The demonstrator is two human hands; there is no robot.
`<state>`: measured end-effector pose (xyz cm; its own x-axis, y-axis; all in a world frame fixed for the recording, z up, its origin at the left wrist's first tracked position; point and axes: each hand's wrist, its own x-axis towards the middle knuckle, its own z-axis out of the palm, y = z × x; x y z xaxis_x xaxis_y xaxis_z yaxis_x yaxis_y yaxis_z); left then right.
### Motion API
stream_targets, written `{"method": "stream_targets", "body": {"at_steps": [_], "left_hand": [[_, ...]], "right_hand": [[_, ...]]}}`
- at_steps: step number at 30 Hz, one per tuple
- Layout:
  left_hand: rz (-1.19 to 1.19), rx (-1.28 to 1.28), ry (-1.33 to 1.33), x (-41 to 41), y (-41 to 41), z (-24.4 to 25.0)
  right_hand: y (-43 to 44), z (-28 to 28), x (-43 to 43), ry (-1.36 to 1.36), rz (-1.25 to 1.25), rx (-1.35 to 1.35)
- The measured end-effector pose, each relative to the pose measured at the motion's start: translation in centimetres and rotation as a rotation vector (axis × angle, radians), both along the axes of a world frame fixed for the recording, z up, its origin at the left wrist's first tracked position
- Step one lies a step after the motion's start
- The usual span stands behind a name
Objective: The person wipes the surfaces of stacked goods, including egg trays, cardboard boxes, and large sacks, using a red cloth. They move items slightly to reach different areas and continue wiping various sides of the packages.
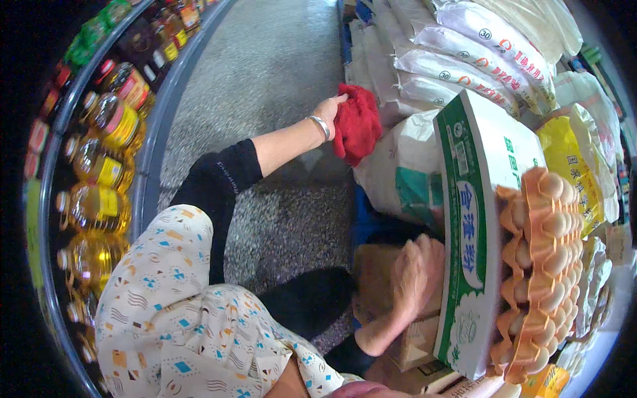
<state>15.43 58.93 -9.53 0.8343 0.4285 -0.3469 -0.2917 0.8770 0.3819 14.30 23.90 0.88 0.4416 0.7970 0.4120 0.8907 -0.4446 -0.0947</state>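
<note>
My left hand (329, 115), with a silver bracelet at the wrist, grips a bunched red cloth (356, 124) beside the stack of white sacks. My right hand (418, 271), slightly blurred, is beside the green and white carton (460, 239), over brown cardboard boxes (375, 283); nothing shows in it, but its fingers are partly curled and whether it touches the carton cannot be told. Egg trays full of eggs (540, 268) sit against the carton's far side. A white and green sack (405, 164) lies between the cloth and the carton.
Printed white sacks (468, 64) are piled at the upper right. A yellow and white sack (572, 154) lies beyond the eggs. Along the left, a shelf with a curved-looking metal edge (144, 169) holds bottles of oil (102, 204). Speckled floor (239, 64) runs between them.
</note>
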Motion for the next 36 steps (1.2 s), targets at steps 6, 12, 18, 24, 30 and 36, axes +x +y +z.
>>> {"method": "stream_targets", "body": {"at_steps": [6,12,18,24,30,36], "left_hand": [[0.243,0.109,-0.027,9.5,8.9,-1.9],[0.289,0.232,-0.198,14.0,16.5,0.3],[0.232,0.644,0.133,13.5,13.9,-6.7],[0.036,1.079,0.246,15.1,16.4,-4.5],[0.005,1.170,0.117,14.8,17.7,-4.8],[0.002,1.160,0.127,14.7,18.2,-5.3]], "right_hand": [[1.2,-0.7,0.1,0.011,-0.144,-0.042],[0.7,-1.4,-0.1,0.136,-0.429,-0.069],[3.9,-1.1,-0.3,0.017,-0.640,-0.254],[1.8,-1.5,-0.6,-0.151,-0.617,-0.604],[3.0,-2.1,0.3,0.049,-0.814,-0.328],[8.7,-2.4,1.4,0.021,-0.886,-0.548]]}}
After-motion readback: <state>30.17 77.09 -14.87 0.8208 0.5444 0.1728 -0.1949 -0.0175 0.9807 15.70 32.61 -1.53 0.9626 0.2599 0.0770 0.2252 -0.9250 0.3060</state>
